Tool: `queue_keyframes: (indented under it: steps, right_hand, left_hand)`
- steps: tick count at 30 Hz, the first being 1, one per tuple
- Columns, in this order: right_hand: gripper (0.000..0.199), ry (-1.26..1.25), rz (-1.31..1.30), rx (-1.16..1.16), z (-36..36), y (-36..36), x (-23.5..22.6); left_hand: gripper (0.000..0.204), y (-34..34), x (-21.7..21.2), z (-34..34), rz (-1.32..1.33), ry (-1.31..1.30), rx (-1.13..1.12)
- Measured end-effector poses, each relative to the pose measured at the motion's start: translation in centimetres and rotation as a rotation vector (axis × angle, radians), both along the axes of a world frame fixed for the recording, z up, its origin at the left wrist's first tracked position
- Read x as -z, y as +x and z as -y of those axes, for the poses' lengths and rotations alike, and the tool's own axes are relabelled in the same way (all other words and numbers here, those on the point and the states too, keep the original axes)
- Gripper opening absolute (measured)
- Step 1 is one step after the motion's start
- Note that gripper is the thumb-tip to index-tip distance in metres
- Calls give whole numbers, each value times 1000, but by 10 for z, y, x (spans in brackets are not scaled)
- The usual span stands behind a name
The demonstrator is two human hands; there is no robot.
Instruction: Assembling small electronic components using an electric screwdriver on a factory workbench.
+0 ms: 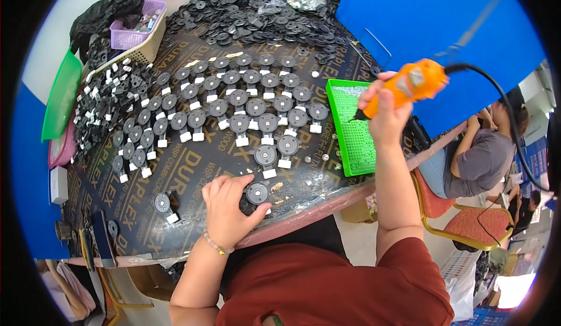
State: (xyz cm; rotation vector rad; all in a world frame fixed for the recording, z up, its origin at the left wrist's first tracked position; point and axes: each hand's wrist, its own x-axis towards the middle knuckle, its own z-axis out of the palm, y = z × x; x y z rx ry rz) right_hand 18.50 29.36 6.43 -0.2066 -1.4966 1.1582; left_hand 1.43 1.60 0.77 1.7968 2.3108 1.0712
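Observation:
My right hand (388, 115) is wrapped around an orange electric screwdriver (418, 83) with a black cable at its back end. Its dark tip points down over a green tray (350, 161) full of small holes. Near the table's front edge, my left hand (227, 206) has thumb and fingers around a black round plastic part (258, 193) that lies on the table, with a bit of its white end showing by the thumb. Beyond it, several similar black discs with white ends (266, 155) stand in curved rows, and a single one (163, 204) lies to the left.
A heap of black parts (251, 19) covers the table's far side. More black and white pieces (111, 101) pile up at the left, beside a purple basket (125, 38). A blue panel (409, 28) rises at the far right. Another person (485, 151) sits to the right.

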Motion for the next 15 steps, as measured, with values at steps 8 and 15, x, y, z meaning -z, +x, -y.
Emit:
queue_keyframes:
  steps: [8, 15]
  right_hand:
    - [60, -110, -42, -502, 112, -47, -7]
    - [57, -227, -25, -774, 142, -82, 14]
  left_hand:
    - [52, -5, 4, 1, 20, 35, 11]
    - [45, -7, 3, 1, 26, 1, 18]
